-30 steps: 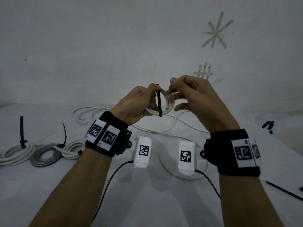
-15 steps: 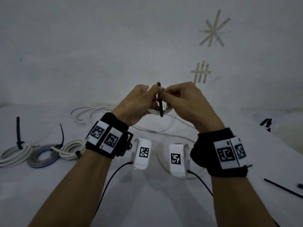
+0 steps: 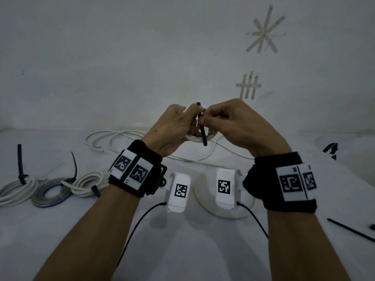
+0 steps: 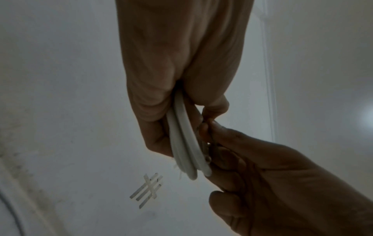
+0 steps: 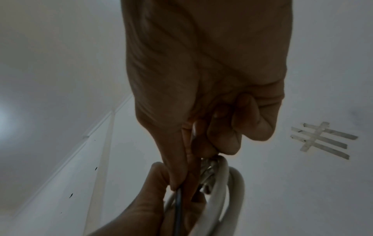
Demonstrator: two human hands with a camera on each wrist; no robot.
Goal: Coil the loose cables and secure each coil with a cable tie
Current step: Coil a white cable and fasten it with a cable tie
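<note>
Raised in front of the wall, my left hand grips a small white cable coil. A black cable tie stands upright across the coil, its top end poking above my fingers. My right hand meets the left and pinches the tie between thumb and forefinger. The left wrist view shows the coil held edge-on in the left hand, with the right hand touching it. In the right wrist view, the right hand pinches the dark tie beside the coil. Fingers hide the tie's head.
Three tied coils lie at the table's left: white, grey-blue, white. Loose white cable sprawls behind my hands, and another white loop lies under my wrists. A spare black tie lies at right.
My right hand has moved left against the left hand and now pinches the tie. Both hands have drawn closer, covering more of the coil.
</note>
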